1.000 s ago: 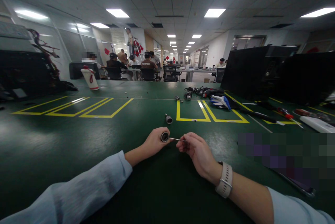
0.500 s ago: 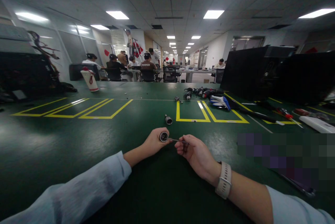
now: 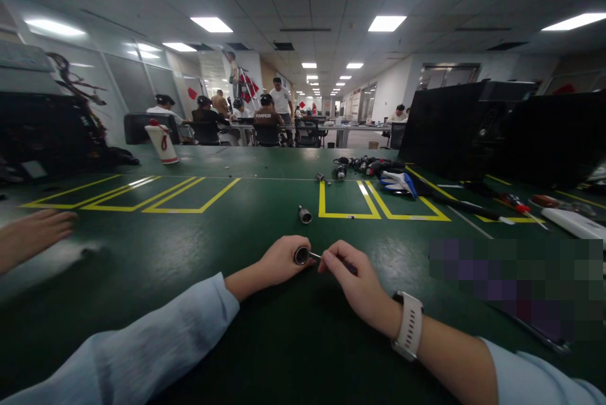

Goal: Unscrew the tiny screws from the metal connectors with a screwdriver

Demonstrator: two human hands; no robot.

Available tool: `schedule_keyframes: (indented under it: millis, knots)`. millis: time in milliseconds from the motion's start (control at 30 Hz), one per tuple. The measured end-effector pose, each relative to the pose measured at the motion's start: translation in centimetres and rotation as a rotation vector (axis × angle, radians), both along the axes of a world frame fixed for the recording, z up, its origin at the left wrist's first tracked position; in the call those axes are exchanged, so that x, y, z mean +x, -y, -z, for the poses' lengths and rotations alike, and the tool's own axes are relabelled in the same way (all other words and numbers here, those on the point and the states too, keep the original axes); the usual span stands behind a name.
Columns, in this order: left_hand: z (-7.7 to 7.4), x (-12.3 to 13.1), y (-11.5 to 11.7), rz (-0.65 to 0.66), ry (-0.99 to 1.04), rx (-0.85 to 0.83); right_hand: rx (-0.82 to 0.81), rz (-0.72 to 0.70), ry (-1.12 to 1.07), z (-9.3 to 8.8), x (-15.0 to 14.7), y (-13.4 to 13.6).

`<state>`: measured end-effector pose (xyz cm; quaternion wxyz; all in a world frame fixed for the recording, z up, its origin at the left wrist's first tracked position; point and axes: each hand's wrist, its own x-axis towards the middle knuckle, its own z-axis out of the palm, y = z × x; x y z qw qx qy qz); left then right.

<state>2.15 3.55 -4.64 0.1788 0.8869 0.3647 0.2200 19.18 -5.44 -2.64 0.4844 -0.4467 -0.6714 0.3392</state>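
My left hand [image 3: 282,261] is wrapped around a short metal cylinder [image 3: 301,255] whose round open end faces me. From the right, my right hand [image 3: 350,272] pinches a thin metal rod [image 3: 314,256], and the rod's tip meets the cylinder's side near my left fingers. Whether the tip sits inside the cylinder is hidden. A dark end, perhaps a handle, shows beside my right fingers. Just beyond my hands, a similar metal cylinder [image 3: 305,214] lies on the green table [image 3: 265,203].
Another person's hand [image 3: 38,234] reaches in at the left, near a blurred small object. Farther back lie a small metal part [image 3: 322,178], dark tools [image 3: 364,166] and a blue-white glove [image 3: 398,184]. A red screwdriver [image 3: 518,206] is at right; a white cup [image 3: 161,142] stands at left.
The cylinder in my left hand has shifted slightly right and turned. My right fingers have changed their hold on the rod. Another person's hand has come in at the left.
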Motion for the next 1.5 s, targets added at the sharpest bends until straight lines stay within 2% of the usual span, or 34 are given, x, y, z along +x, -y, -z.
schedule_keyframes:
  millis: [100,167,233,367,467,533,700,767,933,1167,1267,1400,1500]
  knots:
    - [0.0,0.1,0.0,0.015,-0.035,0.043,0.097,0.025,0.161,-0.2,0.0,0.1]
    - [0.0,0.1,0.1,0.029,-0.045,0.051,0.067,0.029,0.136,-0.4,0.1,0.1]
    - [-0.1,0.1,0.1,0.038,-0.049,0.039,-0.036,0.017,0.011,-0.5,0.2,-0.3]
    - [-0.2,0.0,0.1,0.021,-0.042,0.003,-0.281,-0.016,-0.379,-0.2,0.2,-1.1]
    - [-0.2,0.0,0.1,-0.006,-0.036,-0.011,-0.372,-0.003,-0.534,0.6,0.0,-1.4]
    - [-0.2,0.0,0.0,-0.013,-0.031,-0.014,-0.351,0.002,-0.543,1.0,-0.2,-1.4]
    - [-0.2,-0.1,-0.1,-0.08,0.024,-0.003,-0.202,-0.056,-0.394,1.1,-0.3,-1.1]
    - [-0.1,-0.1,-0.2,-0.07,0.057,-0.018,-0.224,-0.059,-0.423,0.8,-0.2,-1.1]
    - [0.1,-0.1,-0.4,-0.051,0.172,-0.059,-0.413,-0.015,-0.641,0.4,-0.1,-1.0]
    - [-0.3,-0.1,0.2,-0.024,0.069,-0.007,-0.244,-0.031,-0.485,1.0,-0.3,-1.0]
    - [-0.4,-0.1,0.2,-0.005,0.077,-0.003,-0.308,-0.048,-0.54,1.0,-0.3,-1.2]
    - [-0.1,-0.2,-0.1,0.029,0.14,-0.036,-0.478,-0.067,-0.751,1.4,-0.2,-1.7]
    - [0.1,-0.2,-0.4,0.024,0.208,-0.085,-0.523,-0.112,-0.838,1.7,-0.2,-2.0]
